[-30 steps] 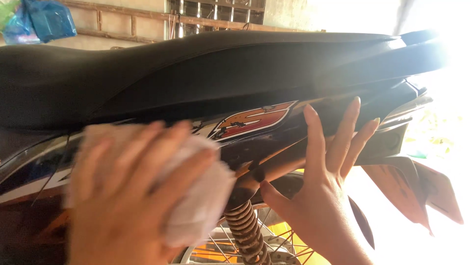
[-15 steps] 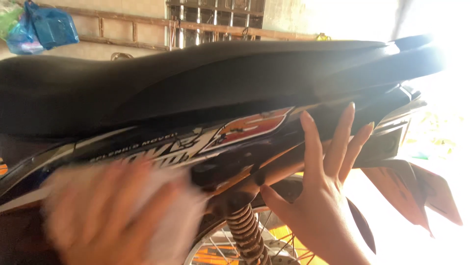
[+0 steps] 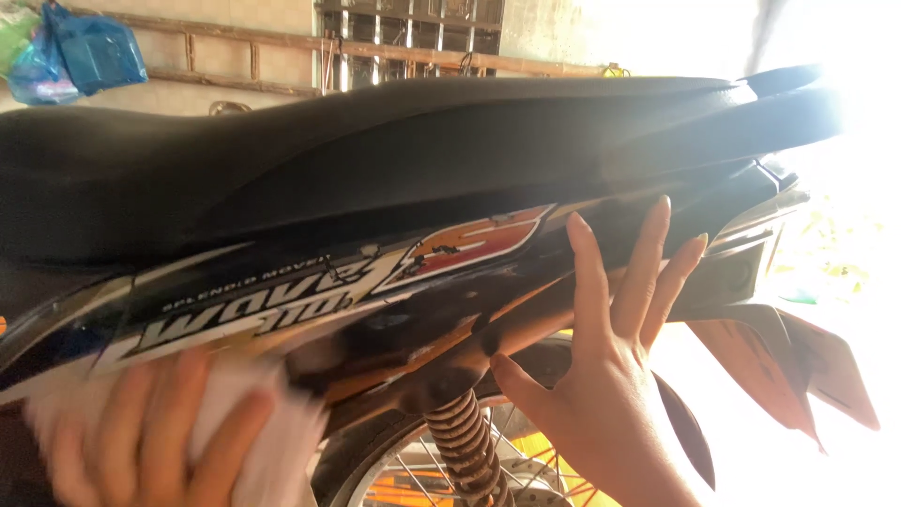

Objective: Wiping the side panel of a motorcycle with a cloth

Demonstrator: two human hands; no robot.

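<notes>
The left hand (image 3: 155,437) sits at the near left of the view with a white cloth (image 3: 267,441) bunched under its palm, the fingers (image 3: 169,413) curled loosely over the wad and pressing it against the lower edge of the motorbike's side panel (image 3: 375,282). The hand is blurred, so how tightly it grips cannot be told, but the cloth is clearly in its hold. The panel is a long glossy dark strip with white, red and orange decals, and its long axis runs from low at the left to higher at the right, just under the black seat (image 3: 375,150). From the left fingers, most of the panel lies up and to the right. The right hand (image 3: 601,376) is spread flat and holds nothing, fingers straight and a little apart, their tips resting on the panel's right stretch near the tail; the thumb points left toward the cloth. Between the two hands lies the panel's middle, and below it the coiled shock spring (image 3: 465,446) and the spoked wheel (image 3: 413,479). The cloth hand is nearer the left end, the bare hand nearer the right. A blue bag (image 3: 89,52) hangs on the far wall at upper left.
</notes>
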